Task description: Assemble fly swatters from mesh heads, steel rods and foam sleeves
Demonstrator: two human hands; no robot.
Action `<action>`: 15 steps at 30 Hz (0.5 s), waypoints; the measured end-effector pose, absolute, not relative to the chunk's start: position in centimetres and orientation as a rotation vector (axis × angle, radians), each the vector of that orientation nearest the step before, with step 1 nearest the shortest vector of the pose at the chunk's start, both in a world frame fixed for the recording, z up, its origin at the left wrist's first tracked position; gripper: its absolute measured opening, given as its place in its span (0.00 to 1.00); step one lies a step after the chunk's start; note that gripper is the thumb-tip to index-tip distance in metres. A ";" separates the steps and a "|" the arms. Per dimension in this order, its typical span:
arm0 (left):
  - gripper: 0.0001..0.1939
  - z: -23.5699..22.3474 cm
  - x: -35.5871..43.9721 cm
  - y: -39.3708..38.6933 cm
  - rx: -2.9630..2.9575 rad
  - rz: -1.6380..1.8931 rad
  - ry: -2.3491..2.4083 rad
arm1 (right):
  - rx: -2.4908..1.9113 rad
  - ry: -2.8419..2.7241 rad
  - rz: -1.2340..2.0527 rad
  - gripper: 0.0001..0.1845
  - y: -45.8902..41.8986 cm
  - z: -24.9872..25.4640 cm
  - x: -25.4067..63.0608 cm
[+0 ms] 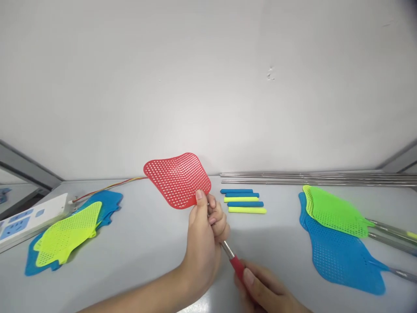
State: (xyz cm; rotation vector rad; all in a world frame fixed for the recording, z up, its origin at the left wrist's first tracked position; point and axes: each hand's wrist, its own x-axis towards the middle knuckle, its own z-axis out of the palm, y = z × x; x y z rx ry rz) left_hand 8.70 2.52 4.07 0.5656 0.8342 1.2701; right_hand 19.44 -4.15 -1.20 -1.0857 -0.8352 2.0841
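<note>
A red fly swatter [179, 180] with a perforated head is held up in front of me, tilted to the upper left. My left hand [208, 221] is closed round its neck, the thumb pressed at the base of the red head. Below that hand a short length of metal rod [227, 249] shows, running into a red handle grip [237, 266]. My right hand [263, 289] is closed on this grip near the bottom edge; its fingers are partly hidden behind the grip and cut off by the frame.
Blue and yellow handle grips [244, 204] lie in a row behind my hands. Thin metal rods [319, 178] run along the wall. Swatters with green [339, 213] and blue heads [345, 256] lie right. Loose yellow [70, 234] and blue heads [112, 204] lie left, beside a white power strip [35, 219].
</note>
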 end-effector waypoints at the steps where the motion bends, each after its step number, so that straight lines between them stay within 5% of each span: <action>1: 0.19 3.9 8.7 2.5 0.564 1.277 0.848 | -1.081 -0.827 2.101 0.25 -4.1 -1.3 19.5; 15: 0.17 3.6 8.5 1.1 0.529 1.333 0.930 | -0.908 -1.183 2.088 0.27 -3.5 -1.7 20.5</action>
